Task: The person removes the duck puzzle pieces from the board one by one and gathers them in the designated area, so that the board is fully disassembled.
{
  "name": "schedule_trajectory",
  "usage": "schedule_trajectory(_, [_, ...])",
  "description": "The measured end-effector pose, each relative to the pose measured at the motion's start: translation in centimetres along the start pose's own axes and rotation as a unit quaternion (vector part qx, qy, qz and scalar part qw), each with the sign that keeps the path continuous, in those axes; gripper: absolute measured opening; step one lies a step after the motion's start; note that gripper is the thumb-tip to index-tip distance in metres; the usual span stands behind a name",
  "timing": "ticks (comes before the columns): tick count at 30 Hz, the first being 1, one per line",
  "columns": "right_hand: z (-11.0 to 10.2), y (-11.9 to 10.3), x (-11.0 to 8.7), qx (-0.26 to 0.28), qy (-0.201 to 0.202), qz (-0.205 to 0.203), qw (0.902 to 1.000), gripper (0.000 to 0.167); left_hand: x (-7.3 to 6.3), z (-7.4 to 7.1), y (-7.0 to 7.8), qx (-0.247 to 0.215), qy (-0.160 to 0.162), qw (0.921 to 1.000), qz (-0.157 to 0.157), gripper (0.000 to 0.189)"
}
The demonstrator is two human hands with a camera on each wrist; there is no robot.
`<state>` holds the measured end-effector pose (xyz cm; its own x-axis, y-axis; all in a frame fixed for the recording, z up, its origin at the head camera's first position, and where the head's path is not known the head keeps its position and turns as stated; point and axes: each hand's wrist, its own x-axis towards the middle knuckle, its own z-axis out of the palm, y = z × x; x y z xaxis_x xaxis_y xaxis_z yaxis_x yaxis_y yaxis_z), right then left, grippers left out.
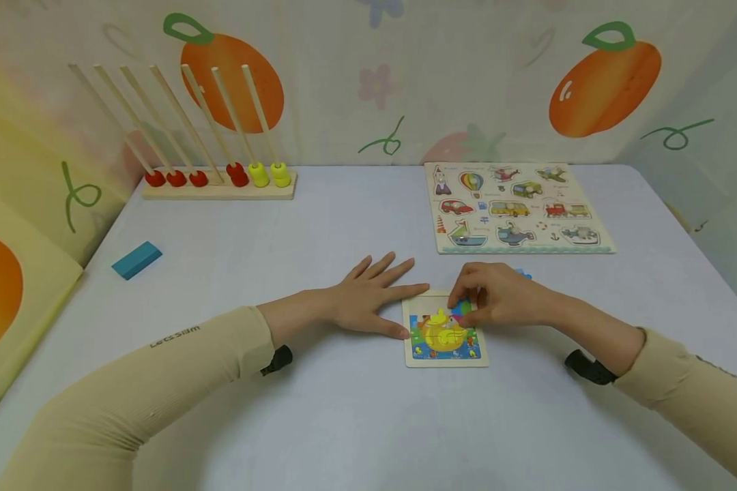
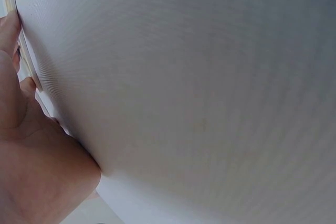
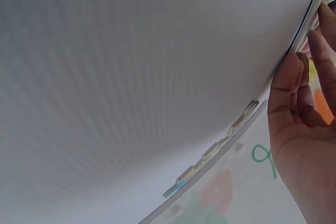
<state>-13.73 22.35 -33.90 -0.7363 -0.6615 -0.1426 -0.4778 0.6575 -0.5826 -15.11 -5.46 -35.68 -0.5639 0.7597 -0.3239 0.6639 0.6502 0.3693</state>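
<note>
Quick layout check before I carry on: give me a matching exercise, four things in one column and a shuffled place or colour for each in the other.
Things:
1. Duck puzzle
2. Small block
3. Vehicle board
4. Bead stand

Places or colours:
A. At the back right of the table
B. Blue
C. At the back left of the table
D. Partly covered by the right hand

Right pairs: 1-D, 2-B, 3-A, 4-C

Dark lettering (image 1: pixel 175 336), roughly "Letssim", on the left sleeve (image 1: pixel 147 382); tiny captions (image 1: pixel 460 168) on the vehicle board (image 1: pixel 536 208), illegible.
</note>
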Motion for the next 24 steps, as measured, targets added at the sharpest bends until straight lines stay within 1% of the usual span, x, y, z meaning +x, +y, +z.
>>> schedule_trajectory(7, [0.04, 0.03, 0.12, -0.004, 0.003, -0.002, 1.0000, 0.022, 0.01, 0.02, -0.02, 0.001, 0.003, 1.0000, -0.001, 0.079])
schedule_trajectory(19, [0.17, -0.21, 0.08, -0.045, 0.030, -0.022, 0.9983, 0.022, -0.07, -0.14, 0.07, -0.003, -0.002, 1.0000, -0.004, 0.079])
schedule_trajectory(24, [0.16, -0.38, 0.06, -0.056, 0.034, -0.030, 0.9974, 0.023, -0.17, -0.21, 0.14, -0.004, -0.001, 1.0000, -0.003, 0.079])
